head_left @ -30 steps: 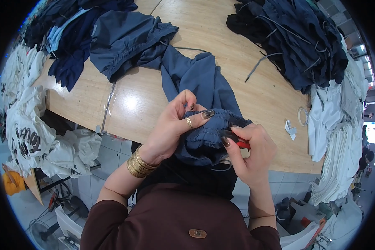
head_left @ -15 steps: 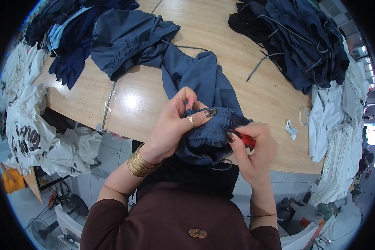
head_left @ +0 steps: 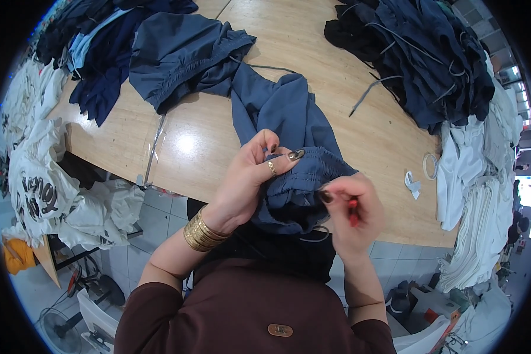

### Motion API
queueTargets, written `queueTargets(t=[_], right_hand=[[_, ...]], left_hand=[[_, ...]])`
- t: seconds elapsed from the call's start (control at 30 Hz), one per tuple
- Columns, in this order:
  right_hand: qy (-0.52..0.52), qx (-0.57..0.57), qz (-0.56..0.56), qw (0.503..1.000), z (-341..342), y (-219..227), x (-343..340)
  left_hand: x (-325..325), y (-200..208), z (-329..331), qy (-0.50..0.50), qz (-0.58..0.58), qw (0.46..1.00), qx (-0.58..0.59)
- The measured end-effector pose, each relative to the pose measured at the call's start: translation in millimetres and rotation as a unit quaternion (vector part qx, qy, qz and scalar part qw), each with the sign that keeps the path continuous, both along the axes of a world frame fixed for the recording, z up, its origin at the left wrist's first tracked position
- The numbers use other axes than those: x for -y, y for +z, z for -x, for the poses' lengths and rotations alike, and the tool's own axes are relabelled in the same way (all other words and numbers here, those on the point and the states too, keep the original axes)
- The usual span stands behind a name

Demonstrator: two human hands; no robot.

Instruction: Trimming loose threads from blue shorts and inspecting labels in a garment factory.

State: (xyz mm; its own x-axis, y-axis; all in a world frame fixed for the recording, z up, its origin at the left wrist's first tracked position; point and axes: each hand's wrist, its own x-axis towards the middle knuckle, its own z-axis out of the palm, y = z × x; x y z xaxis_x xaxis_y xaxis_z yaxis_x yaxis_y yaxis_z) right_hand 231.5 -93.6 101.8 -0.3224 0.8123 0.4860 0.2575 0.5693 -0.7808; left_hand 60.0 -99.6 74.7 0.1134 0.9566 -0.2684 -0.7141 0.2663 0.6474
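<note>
Fingers [head_left: 286,165] of the left hand [head_left: 248,177] have a gathered edge of the blue-grey garment [head_left: 298,183] pinched, thumb on top, and the right hand [head_left: 357,209] is curled round something small and red just beside it. Can't tell if the right fingertips actually touch the cloth.

Going big to small: the pale wooden worktop [head_left: 395,147] fills most of the view. Far right there's a big heap of dark clothes [head_left: 425,65] with loose cords hanging out. Left side, white printed garments [head_left: 71,194] slump over the edge, and far left is a dark navy pile [head_left: 100,91] with a light blue bit poking through. On the right, folded white cloth [head_left: 475,236] hangs off the side.

The held garment sits at the near edge, in front of the person's middle, with more blue-grey fabric [head_left: 183,59] spreading to the far left; can't tell if it's all one piece.

Only container I can make out is a grey box [head_left: 433,310], near right, below worktop level, contents too murky to read.

Smaller stuff: gold bangles [head_left: 203,232] on the left wrist, an off-white ring [head_left: 430,166] lying on the right, a white scrap [head_left: 413,185] near it, then that red thing [head_left: 353,212], mostly hidden and blurred.
</note>
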Motion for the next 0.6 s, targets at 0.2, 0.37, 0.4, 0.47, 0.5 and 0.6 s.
queueTargets(t=[0.2, 0.37, 0.4, 0.47, 0.5, 0.6], right_hand=[[-0.06, 0.039, 0.067, 0.995, 0, 0, 7], [-0.1, 0.148, -0.078, 0.981, 2, -6, 4], [-0.118, 0.154, -0.104, 0.975, 3, -6, 4], [-0.122, 0.163, -0.12, 0.972, 5, -7, 3], [-0.126, 0.173, -0.136, 0.967, 6, -7, 3], [-0.119, 0.187, -0.096, 0.97, 8, -4, 4]], left_hand=[[1, 1, -4, 0.094, -0.035, 0.995, -0.023], [2, 2, -9, 0.147, -0.054, 0.987, -0.03], [2, 2, -10, 0.153, -0.059, 0.986, -0.032], [2, 2, -12, 0.159, -0.063, 0.985, -0.035], [2, 2, -13, 0.16, -0.066, 0.984, -0.035], [3, 4, -17, 0.164, -0.067, 0.983, -0.038]])
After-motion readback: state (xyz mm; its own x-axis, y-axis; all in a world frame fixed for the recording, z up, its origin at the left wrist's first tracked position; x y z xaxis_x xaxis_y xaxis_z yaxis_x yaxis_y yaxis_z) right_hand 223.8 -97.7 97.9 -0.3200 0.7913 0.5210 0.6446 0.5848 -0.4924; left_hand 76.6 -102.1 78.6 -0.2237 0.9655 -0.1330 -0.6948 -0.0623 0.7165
